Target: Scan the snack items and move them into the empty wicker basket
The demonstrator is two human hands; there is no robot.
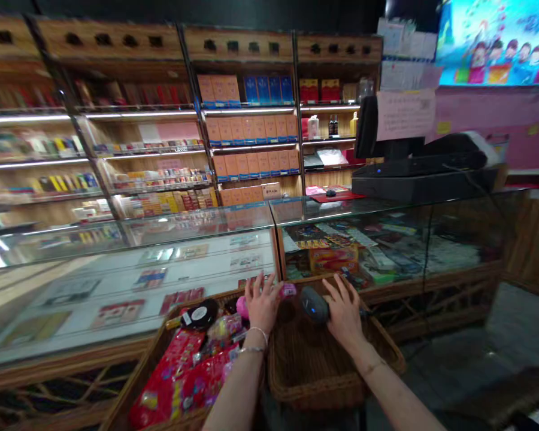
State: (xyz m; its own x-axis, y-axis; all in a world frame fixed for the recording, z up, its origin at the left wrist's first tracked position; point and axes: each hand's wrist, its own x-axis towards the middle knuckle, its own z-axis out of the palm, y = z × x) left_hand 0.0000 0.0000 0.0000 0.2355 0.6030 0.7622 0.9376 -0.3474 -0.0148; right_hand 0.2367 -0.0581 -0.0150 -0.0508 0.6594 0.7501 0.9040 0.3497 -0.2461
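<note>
text: none legible | shelf sign (271, 191), monitor paper (406, 115): blurred

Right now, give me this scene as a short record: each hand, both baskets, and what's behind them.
Left hand: beside a small pink item; grip unclear
Right hand: at a dark oval gadget with a blue light; grip unclear
Left basket: red packets, a black round item
Right basket: brown, beneath the right hand
Behind baskets: glass counter
On counter, right: black monitor
Back wall: lit shelves with boxes
</note>
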